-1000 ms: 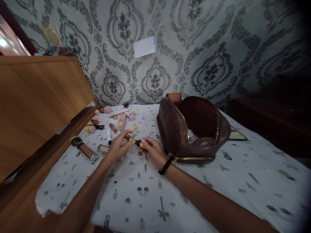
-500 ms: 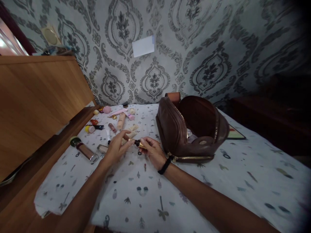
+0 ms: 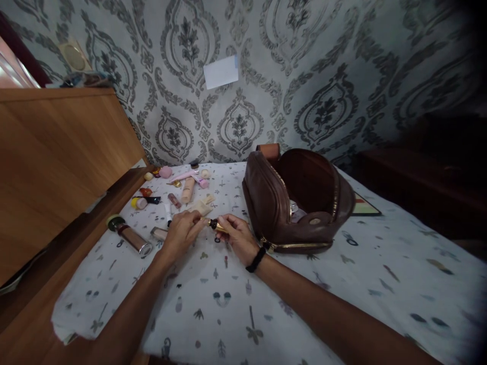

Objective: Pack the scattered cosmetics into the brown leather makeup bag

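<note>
Between my two hands is a small gold and dark lipstick [image 3: 213, 223]. My right hand [image 3: 240, 237] pinches its gold right end between thumb and fingers. My left hand [image 3: 181, 230] is closed at the other end, fingertips on the gold part there. Just behind my left hand lie cream-coloured packets [image 3: 201, 207] and a white tube [image 3: 168, 212]. Beside that hand a beige tube [image 3: 159, 233] is partly covered. To the right of my right hand stands an unzipped brown leather bag [image 3: 262, 203], with a few pale, clear items inside that I cannot make out.
Several cosmetics lie at the back left, among them a peach tube [image 3: 187, 190] and a pink sponge [image 3: 165, 172]. A brown bottle with a green cap [image 3: 133, 238] lies at left. A wooden cabinet [image 3: 68, 162] borders the left; a patterned wall [image 3: 239, 126] rises behind.
The fingers of my left hand have curled lower over the lipstick's left end. My right hand keeps its hold. The whole view has shifted slightly.
</note>
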The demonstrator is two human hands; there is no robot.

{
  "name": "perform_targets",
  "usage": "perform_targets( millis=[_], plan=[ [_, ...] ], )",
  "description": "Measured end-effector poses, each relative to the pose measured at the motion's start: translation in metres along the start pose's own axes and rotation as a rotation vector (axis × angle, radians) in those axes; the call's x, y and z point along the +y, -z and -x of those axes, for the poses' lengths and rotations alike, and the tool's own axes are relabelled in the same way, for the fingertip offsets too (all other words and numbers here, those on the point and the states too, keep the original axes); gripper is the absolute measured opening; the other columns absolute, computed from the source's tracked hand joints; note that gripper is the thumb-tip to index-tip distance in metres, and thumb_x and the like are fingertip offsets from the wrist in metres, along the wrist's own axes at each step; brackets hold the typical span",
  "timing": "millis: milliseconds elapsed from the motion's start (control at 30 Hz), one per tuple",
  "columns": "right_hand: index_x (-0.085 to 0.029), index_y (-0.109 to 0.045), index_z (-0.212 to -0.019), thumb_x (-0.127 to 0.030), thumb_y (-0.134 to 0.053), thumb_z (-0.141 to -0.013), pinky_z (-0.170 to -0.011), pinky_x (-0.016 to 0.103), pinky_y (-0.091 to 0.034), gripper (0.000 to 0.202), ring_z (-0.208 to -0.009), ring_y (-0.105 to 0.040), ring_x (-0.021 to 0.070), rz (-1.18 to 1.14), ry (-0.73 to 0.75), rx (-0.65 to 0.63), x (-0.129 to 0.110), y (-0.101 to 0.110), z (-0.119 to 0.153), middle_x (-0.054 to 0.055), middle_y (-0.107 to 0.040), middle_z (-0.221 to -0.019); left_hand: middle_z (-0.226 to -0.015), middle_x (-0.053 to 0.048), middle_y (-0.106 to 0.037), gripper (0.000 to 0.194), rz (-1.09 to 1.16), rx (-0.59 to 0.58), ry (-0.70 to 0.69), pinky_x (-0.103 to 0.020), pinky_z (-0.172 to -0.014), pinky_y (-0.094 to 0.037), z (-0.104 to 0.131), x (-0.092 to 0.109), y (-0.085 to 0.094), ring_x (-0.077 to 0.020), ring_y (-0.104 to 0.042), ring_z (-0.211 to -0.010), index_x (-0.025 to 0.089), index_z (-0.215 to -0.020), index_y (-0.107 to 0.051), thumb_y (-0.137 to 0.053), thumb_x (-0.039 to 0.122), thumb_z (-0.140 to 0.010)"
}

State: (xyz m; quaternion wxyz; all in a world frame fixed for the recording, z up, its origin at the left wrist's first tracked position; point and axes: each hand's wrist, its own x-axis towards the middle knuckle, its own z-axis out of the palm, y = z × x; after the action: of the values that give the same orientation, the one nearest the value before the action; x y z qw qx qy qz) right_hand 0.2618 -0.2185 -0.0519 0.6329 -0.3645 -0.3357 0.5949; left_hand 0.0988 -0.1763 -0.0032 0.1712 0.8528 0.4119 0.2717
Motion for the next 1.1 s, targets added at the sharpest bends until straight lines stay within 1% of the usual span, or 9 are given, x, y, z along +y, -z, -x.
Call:
perform_targets(
  millis=[67,133,233,400,467,567,667,767,1100],
  plan=[
    [-0.017,-0.06,-0.072,-0.054,-0.078,-0.063,-0.047,0.021,-0.038,0.042,-0.051,-0.053,0.008,-0.007,-0.001,0.0,-0.0002,0.0002,0.0001,-0.003,-0.06,-0.066,-0.071,-0.002,-0.057,0.034,0.041,-0.035,-0.029,-0.03,-0.072,-0.039,-0.0001,0.0017,0.0014,-0.0191,-0.054,-0.074,0.017,-0.078,-0.061,-0.044,0.042,-0.093],
    [-0.016,-0.059,-0.072,-0.053,-0.077,-0.064,-0.047,0.02,-0.038,0.042,-0.051,-0.053,0.0076,-0.012,0.004,-0.001,-0.0002,0.0004,0.0001,-0.003,-0.059,-0.065,-0.088,-0.004,-0.062,0.028,0.18,-0.066,-0.056,-0.028,-0.076,-0.041,0.0005,0.0027,0.0033,-0.0195,-0.057,-0.086,0.017,-0.102,-0.061,-0.052,0.04,-0.09],
    [-0.016,-0.059,-0.073,-0.054,-0.077,-0.064,-0.047,0.02,-0.038,0.043,-0.051,-0.053,0.0073,-0.001,0.009,-0.011,0.0001,0.0005,-0.0001,-0.003,-0.06,-0.065,-0.108,-0.005,-0.061,0.051,0.259,-0.056,-0.046,-0.028,-0.083,-0.042,0.0016,0.0031,0.0045,-0.0207,-0.057,-0.1,0.02,-0.131,-0.045,-0.059,0.039,-0.086],
    [-0.016,-0.06,-0.073,-0.054,-0.077,-0.064,-0.047,0.02,-0.038,0.043,-0.051,-0.054,0.0076,0.005,0.004,-0.02,0.0002,0.0001,-0.0005,-0.002,-0.061,-0.066,-0.077,-0.003,-0.06,0.029,0.067,-0.033,-0.064,-0.03,-0.077,-0.041,0.0012,0.0036,0.0023,-0.0192,-0.056,-0.079,0.017,-0.084,-0.063,-0.049,0.041,-0.091],
    [-0.016,-0.06,-0.072,-0.054,-0.077,-0.064,-0.047,0.02,-0.038,0.042,-0.051,-0.054,0.0076,-0.002,0.006,-0.023,0.0004,0.0002,-0.0006,-0.002,-0.06,-0.065,-0.088,-0.004,-0.063,0.026,0.156,-0.069,-0.077,-0.027,-0.073,-0.042,0.0013,0.0041,0.0023,-0.0194,-0.057,-0.085,0.017,-0.096,-0.063,-0.051,0.039,-0.091],
    [-0.016,-0.059,-0.071,-0.055,-0.076,-0.064,-0.045,0.02,-0.036,0.043,-0.049,-0.053,0.0074,-0.009,0.012,-0.02,0.0012,0.0003,-0.0009,-0.003,-0.059,-0.063,-0.109,-0.006,-0.062,0.047,0.219,-0.059,-0.065,-0.026,-0.075,-0.043,0.0017,0.0042,0.0026,-0.0217,-0.057,-0.101,0.02,-0.127,-0.05,-0.059,0.038,-0.085],
    [-0.016,-0.058,-0.071,-0.056,-0.075,-0.065,-0.045,0.02,-0.036,0.044,-0.049,-0.053,0.0074,0.005,0.013,-0.02,0.0014,0.0002,-0.0007,-0.002,-0.06,-0.063,-0.089,-0.004,-0.063,0.028,0.123,-0.021,-0.063,-0.029,-0.078,-0.041,0.0014,0.0044,0.0021,-0.0206,-0.057,-0.089,0.018,-0.105,-0.06,-0.053,0.041,-0.089],
    [-0.015,-0.058,-0.072,-0.057,-0.074,-0.066,-0.045,0.02,-0.034,0.045,-0.049,-0.052,0.0071,0.025,-0.004,-0.042,-0.0001,0.0002,0.0003,-0.001,-0.062,-0.064,-0.079,-0.003,-0.06,0.029,0.131,-0.047,-0.091,-0.028,-0.074,-0.04,0.0006,0.0054,0.0031,-0.0178,-0.055,-0.078,0.017,-0.082,-0.06,-0.046,0.04,-0.093],
    [-0.016,-0.058,-0.075,-0.063,-0.072,-0.065,-0.044,0.02,-0.031,0.05,-0.046,-0.051,0.0072,0.048,-0.042,-0.103,-0.0032,-0.0007,0.0038,-0.002,-0.063,-0.061,-0.088,-0.004,-0.063,0.023,0.25,-0.024,-0.133,-0.028,-0.078,-0.044,0.0035,0.0073,0.0055,-0.0187,-0.058,-0.085,0.017,-0.09,-0.061,-0.049,0.037,-0.09]
  ],
)
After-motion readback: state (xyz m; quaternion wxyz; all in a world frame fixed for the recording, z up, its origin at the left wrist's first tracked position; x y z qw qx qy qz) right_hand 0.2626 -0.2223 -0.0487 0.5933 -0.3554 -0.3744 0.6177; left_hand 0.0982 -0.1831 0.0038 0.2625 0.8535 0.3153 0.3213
